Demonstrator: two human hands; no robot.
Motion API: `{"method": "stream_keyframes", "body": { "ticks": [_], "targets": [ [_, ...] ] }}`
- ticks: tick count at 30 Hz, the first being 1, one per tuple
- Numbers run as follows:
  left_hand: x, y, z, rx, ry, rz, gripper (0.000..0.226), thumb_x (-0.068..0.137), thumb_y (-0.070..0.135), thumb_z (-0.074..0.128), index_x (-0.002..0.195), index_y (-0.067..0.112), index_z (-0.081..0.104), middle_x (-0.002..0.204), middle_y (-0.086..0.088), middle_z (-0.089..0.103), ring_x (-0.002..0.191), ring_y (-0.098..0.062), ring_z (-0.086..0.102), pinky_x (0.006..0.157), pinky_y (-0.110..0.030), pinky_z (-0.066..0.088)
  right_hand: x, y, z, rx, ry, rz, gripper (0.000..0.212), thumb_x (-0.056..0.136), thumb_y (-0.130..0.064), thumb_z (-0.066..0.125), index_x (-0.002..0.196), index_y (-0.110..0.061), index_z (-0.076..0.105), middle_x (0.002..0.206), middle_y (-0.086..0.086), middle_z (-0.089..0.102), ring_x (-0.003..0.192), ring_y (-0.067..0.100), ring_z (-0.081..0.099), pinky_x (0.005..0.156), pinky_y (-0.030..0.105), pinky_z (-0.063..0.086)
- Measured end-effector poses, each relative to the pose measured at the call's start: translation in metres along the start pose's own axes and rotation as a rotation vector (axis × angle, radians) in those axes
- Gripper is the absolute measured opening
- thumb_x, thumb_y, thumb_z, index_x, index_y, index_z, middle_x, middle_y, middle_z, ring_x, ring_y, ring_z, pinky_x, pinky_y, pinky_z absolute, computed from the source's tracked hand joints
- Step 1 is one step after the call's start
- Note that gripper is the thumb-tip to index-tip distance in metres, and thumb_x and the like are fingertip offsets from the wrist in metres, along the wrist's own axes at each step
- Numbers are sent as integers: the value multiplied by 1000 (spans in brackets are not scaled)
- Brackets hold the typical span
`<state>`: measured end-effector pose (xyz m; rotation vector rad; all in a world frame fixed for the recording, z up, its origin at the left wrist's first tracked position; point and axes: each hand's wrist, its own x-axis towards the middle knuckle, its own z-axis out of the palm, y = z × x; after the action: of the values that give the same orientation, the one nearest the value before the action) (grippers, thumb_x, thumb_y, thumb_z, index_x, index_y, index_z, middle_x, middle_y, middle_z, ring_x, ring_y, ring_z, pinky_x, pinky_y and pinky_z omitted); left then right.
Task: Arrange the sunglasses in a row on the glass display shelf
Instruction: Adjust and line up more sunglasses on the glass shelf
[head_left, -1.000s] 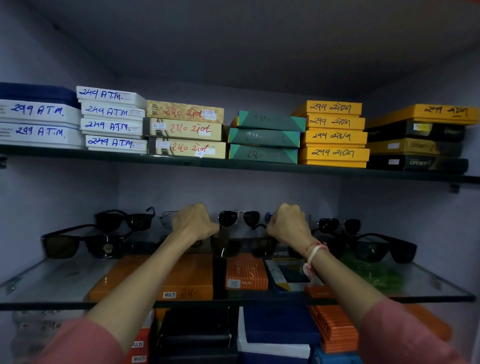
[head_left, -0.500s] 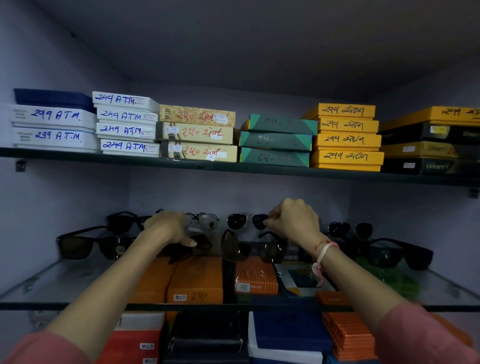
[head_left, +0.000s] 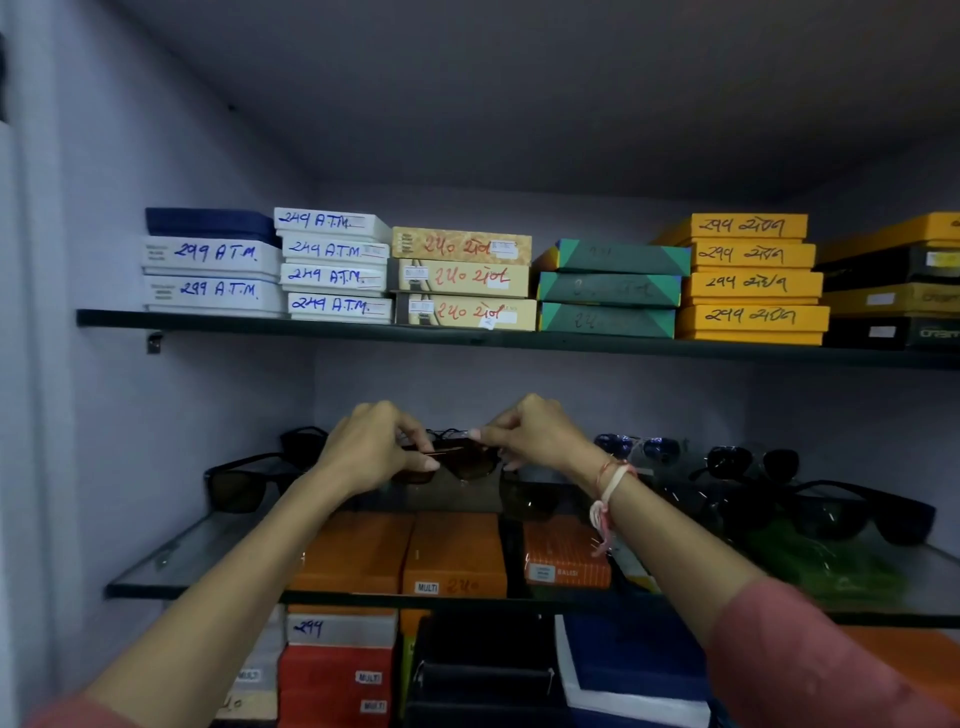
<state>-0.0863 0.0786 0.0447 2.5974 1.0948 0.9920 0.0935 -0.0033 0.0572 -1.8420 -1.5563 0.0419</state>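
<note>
A pair of brown-lensed sunglasses (head_left: 467, 461) hangs a little above the glass display shelf (head_left: 171, 558), held at both ends. My left hand (head_left: 366, 452) pinches its left side and my right hand (head_left: 537, 436) pinches its right side. More sunglasses stand along the shelf: a black pair (head_left: 244, 483) at the left, another dark pair (head_left: 304, 441) behind it, a blue-lensed pair (head_left: 636, 447), a round black pair (head_left: 748, 462) and a large black pair (head_left: 862, 512) at the right. A dark pair (head_left: 530, 499) lies under my right wrist.
The upper shelf (head_left: 467, 340) carries stacked white, tan, green, yellow and black boxes (head_left: 462, 278). Orange boxes (head_left: 452, 558) show through the glass, with more boxes (head_left: 337, 670) lower down. Walls close in on the left and back. Green material (head_left: 815, 566) lies at the right.
My hands have come together at the shelf's middle and now hold one brown-lensed pair between them. The view has shifted so the shelves sit further right.
</note>
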Motion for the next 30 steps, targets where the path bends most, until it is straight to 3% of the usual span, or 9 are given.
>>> {"method": "stream_keyframes", "body": {
  "ticks": [3, 5, 7, 9, 12, 16, 19, 24, 30],
  "targets": [
    [-5, 2, -3, 75, 43, 58, 21, 69, 35, 83, 87, 26, 79, 105, 0, 73, 96, -21, 63, 80, -36, 52, -1, -4, 2, -19, -80, -1, 24, 81, -24, 78, 96, -6, 80, 100, 8, 80, 56, 3, 68, 60, 14, 58],
    [-8, 2, -6, 79, 25, 76, 22, 69, 39, 82, 87, 27, 79, 108, 2, 73, 103, -22, 63, 90, -43, 52, -2, -7, 2, -71, -32, -25, 20, 80, -19, 79, 95, -5, 80, 96, 10, 80, 64, 9, 72, 65, 21, 62],
    [-11, -1, -9, 37, -24, 67, 31, 73, 50, 75, 89, 25, 78, 101, 2, 75, 98, -20, 66, 91, -45, 52, -2, -10, 3, -135, 95, -62, 19, 82, -18, 77, 94, -4, 80, 93, 12, 80, 76, 20, 75, 75, 34, 64],
    [-12, -5, -13, -75, -56, 27, 42, 78, 58, 65, 92, 20, 75, 93, -1, 75, 91, -19, 68, 87, -43, 56, -1, -13, 3, -177, 216, -83, 17, 83, -19, 76, 93, -5, 81, 94, 11, 80, 79, 22, 75, 78, 38, 63],
    [-8, -12, -16, -86, -49, -14, 34, 78, 47, 72, 92, 16, 69, 86, -1, 72, 83, -16, 67, 84, -40, 57, -1, -15, 4, -167, 321, -35, 15, 84, -16, 75, 93, -7, 81, 94, 12, 80, 81, 25, 75, 81, 38, 62],
    [-1, -16, -17, 12, -16, -53, 22, 74, 34, 80, 79, 13, 79, 73, 5, 71, 77, -15, 69, 77, -34, 59, -3, -18, 14, -170, 415, 27, 14, 82, -13, 74, 94, -12, 81, 98, 10, 79, 89, 27, 74, 84, 30, 59],
    [6, -22, -19, 69, 79, -153, 21, 77, 30, 79, 83, 10, 79, 89, -6, 76, 81, -23, 68, 73, -34, 57, -1, -17, 24, -209, 413, 65, 12, 82, -14, 73, 91, -12, 81, 95, 10, 78, 88, 27, 72, 74, 25, 53],
    [14, -31, -14, 116, -45, -287, 25, 81, 29, 74, 90, 6, 76, 88, -9, 74, 85, -25, 70, 74, -33, 58, 7, -15, 43, -269, 307, 128, 18, 84, -19, 72, 97, -7, 77, 98, 13, 75, 92, 31, 71, 81, 43, 62],
    [21, -37, -3, 184, -129, -346, 28, 77, 30, 76, 92, 7, 72, 83, -5, 64, 78, -22, 62, 66, -30, 49, 12, -7, 62, -312, 245, 200, 18, 83, -15, 71, 94, -2, 73, 93, 15, 73, 88, 32, 71, 77, 39, 61]
  ]
}}
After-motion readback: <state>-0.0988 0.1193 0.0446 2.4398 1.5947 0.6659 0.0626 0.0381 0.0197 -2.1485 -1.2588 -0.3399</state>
